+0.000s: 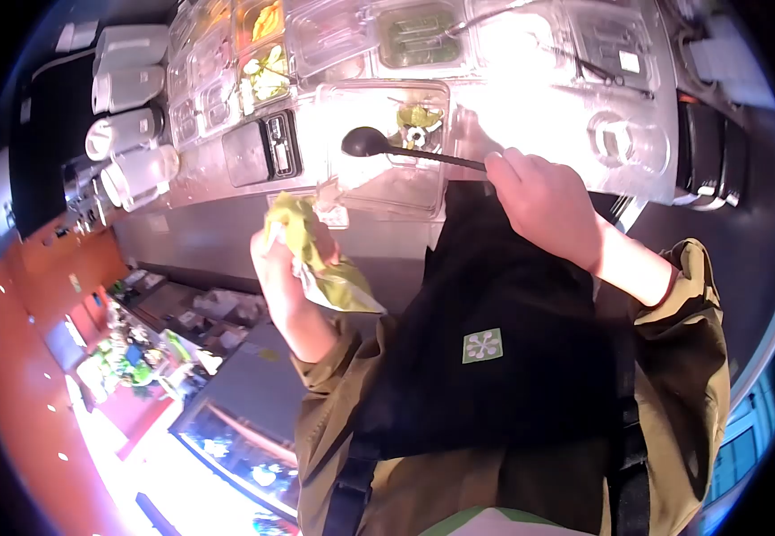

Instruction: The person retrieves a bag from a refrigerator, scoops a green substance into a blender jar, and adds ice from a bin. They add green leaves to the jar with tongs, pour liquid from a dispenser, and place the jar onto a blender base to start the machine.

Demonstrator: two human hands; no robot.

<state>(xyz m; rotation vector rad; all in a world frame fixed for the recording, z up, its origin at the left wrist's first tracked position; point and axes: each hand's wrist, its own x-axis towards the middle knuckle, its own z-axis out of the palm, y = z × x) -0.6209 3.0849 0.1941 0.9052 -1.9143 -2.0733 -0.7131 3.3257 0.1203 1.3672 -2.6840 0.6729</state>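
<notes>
My right hand (539, 204) is closed round the handle of a black ladle (367, 142). Its bowl hangs over a clear rectangular tub (386, 189) on the counter. Inside that tub, toward the far right corner, lies a small heap of green and pale pieces (418, 124). Off to the left, my left hand (273, 268) grips a crumpled yellow-green cloth (318, 259), in front of the counter edge. Folds of the cloth hide part of the fingers.
Clear tubs with food line the back, among them one of pale yellow pieces (265, 73) and one of green contents (419, 34). White containers (128, 87) stand at the left. A black-edged box (280, 146) sits left of the tub. Glare washes out the counter's right part.
</notes>
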